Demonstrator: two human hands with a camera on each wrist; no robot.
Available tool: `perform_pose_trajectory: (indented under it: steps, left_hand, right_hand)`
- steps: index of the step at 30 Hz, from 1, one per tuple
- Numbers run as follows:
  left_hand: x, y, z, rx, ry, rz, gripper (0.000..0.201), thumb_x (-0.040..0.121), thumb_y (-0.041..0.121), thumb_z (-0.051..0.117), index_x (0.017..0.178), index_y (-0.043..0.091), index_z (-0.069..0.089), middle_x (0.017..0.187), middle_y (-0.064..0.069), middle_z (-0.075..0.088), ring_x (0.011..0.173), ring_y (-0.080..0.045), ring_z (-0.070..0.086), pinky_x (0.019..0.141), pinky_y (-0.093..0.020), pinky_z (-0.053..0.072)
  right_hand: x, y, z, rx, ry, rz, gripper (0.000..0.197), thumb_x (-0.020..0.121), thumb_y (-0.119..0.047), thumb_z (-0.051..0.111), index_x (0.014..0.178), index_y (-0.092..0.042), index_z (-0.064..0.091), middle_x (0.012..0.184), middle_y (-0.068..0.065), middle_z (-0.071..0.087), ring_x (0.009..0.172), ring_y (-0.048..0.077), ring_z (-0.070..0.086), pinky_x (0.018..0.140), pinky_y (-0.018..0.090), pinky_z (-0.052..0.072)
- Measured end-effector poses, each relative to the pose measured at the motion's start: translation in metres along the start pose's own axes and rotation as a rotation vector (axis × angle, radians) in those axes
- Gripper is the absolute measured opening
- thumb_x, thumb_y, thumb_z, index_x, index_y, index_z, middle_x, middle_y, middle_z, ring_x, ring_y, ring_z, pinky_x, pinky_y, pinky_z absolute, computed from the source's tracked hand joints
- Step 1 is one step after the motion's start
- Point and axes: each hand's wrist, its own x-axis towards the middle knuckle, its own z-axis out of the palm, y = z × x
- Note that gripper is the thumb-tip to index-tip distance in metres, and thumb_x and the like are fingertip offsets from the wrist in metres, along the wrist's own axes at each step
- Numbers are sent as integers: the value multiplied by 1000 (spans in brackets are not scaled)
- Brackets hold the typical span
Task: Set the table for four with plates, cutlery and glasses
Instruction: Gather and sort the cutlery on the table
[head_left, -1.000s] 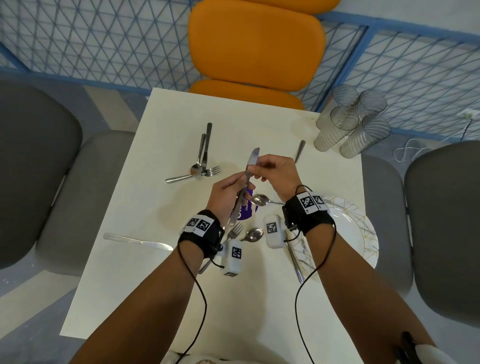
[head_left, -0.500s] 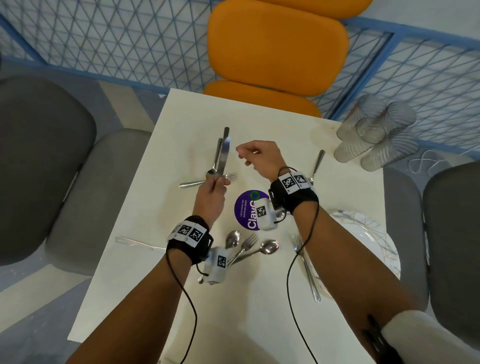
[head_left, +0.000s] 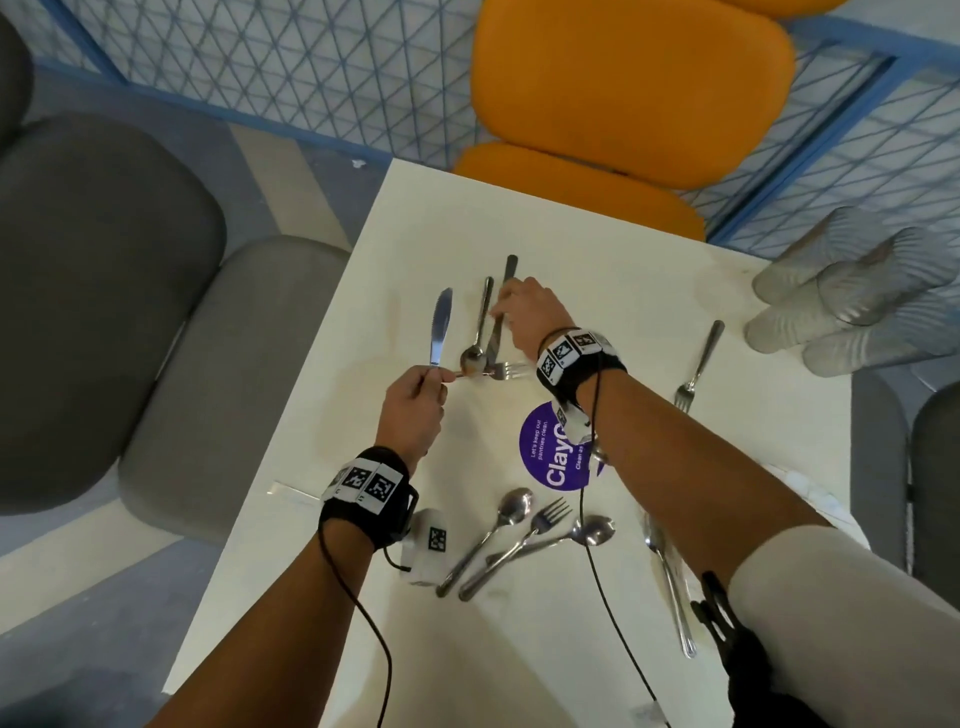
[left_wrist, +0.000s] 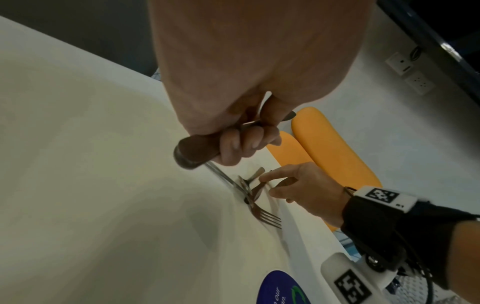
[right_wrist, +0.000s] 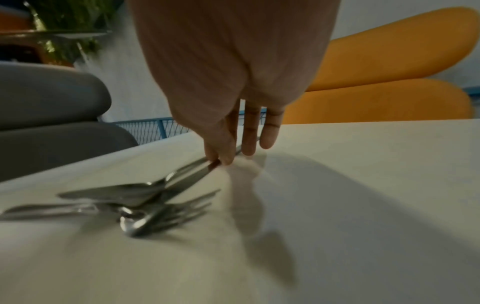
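My left hand grips a table knife by its handle, blade pointing away from me, just above the white table. Right beside it lies a far pile of cutlery: a second knife, a spoon and a fork. My right hand reaches over that pile. Its thumb and forefinger pinch the second knife, and its other fingers stay straight. The fork's handle end lies against my left hand.
Two spoons and a fork lie near me by a purple sticker. A lone fork, several glasses and a plate with cutlery are at the right. Another knife lies at the left edge. Chairs surround the table.
My right hand let go of the knife that both hands held and reached to the far pile. My left hand carried that knife away from me and to the left.
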Motion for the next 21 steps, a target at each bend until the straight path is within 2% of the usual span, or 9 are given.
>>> perform_pose_trajectory:
  steps: [3,6,10,12,16,19,21]
  left_hand:
    - [3,-4,1,14,-6,-17,30,111,23,43,99,14,68,69,3,48,48,-9,33,41,-18,26]
    - [5,-8,4,23,-15,-31,30,111,26,44,99,16,69,69,5,50,49,-9,36,45,-23,28]
    - [1,-7,12,3,-20,-67,31,111,26,43,106,10,69,70,5,50,49,-9,36,44,-22,26]
    - [-1,-7,17,-18,-19,-82,31,111,24,42,103,10,69,70,4,50,50,-10,36,46,-23,26]
    - [-2,-7,27,-83,-18,-138,33,109,22,41,97,15,71,71,2,54,48,-12,38,53,-29,24]
    - [-5,0,34,-119,-26,-158,33,108,19,42,96,14,72,77,-3,56,49,-17,44,51,-27,29]
    - [-9,6,38,-141,-48,-121,31,109,18,45,96,12,72,79,-6,58,55,-19,51,51,-29,38]
  right_hand:
    - [0,7,0,-60,41,-28,26,89,0,62,107,-13,75,114,7,61,107,29,52,90,41,46]
    - [-6,20,0,-84,55,6,16,88,-10,67,100,-18,74,107,4,60,107,28,50,84,37,40]
    - [-19,42,-4,-90,45,54,9,85,-21,72,94,-20,73,104,6,58,105,29,50,88,41,43]
    - [-26,51,-6,-78,27,83,8,86,-25,72,92,-21,71,104,5,57,103,28,48,89,42,44]
    - [-42,61,-7,8,-54,184,5,88,-25,69,88,-21,67,104,2,57,105,25,46,88,36,39]
    - [-53,62,-6,152,-92,308,14,86,-21,69,77,-27,60,102,5,60,97,27,54,85,36,47]
    - [-62,63,-8,261,-54,361,14,86,-16,69,77,-23,61,95,9,67,88,27,63,78,36,55]
